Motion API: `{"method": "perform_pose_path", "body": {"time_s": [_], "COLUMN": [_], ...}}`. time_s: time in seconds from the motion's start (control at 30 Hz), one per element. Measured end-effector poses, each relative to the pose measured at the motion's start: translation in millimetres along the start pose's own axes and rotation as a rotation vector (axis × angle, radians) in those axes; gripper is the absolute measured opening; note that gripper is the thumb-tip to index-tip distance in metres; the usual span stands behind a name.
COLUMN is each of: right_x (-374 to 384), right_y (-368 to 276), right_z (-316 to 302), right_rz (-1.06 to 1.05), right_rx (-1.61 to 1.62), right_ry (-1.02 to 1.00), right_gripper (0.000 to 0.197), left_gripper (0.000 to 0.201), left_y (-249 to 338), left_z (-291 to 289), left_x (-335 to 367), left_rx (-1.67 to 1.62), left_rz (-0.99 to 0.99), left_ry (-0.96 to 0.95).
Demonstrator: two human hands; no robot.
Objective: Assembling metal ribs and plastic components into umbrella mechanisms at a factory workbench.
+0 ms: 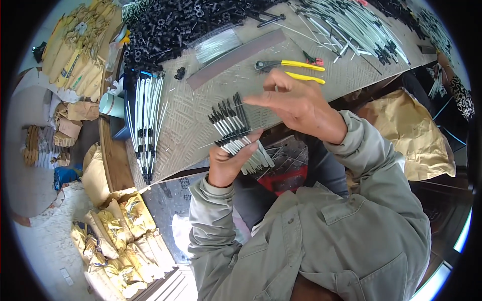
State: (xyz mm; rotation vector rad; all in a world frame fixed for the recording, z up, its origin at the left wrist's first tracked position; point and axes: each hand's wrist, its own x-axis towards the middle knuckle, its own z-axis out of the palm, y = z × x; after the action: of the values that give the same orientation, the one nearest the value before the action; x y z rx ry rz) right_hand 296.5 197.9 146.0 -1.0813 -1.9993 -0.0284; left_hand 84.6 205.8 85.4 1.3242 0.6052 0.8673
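Bristling black-tipped white rods, perhaps plastic

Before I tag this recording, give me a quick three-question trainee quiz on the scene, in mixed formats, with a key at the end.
1. Which of the wearer's hands grips the bundle of rods?

2. True or false: the pliers on the table have blue handles.

3. What forms the large dark heap at the upper left of the table?
A) Yellow gloves
B) Black parts
C) Paper bags

Key:
1: the left hand.
2: false; the handles are yellow.
3: B.
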Motion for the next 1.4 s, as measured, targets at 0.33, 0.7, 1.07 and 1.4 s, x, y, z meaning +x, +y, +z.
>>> {"method": "perform_pose_path", "body": {"time_s": [0.33,0.7,1.07,1.4], "right_x": [3,6,32,54], "right_y": [-1,-6,-15,-3], "right_z": [-4,-9,-24,-3], "right_rz": [0.003,-0.014,-0.190,0.003], "right_rx": [-0.022,-0.070,-0.261,0.102], "right_ry": [-0.013,-0.055,-0.138,-0.415], "right_gripper": [0.047,0.046,0.031,0.010], "left_gripper": [0.021,0.023,0.021,0.021], "left_y": [2,4,4,3], "left_z": [-2,-2,-3,-2], "left_x": [2,2,1,0], "left_rx": [0.001,0.055,0.108,0.110], "left_rz": [-0.013,-0.033,-0.015,0.008], "left_ry": [-0.006,-0.005,-0.045,-0.048]}}
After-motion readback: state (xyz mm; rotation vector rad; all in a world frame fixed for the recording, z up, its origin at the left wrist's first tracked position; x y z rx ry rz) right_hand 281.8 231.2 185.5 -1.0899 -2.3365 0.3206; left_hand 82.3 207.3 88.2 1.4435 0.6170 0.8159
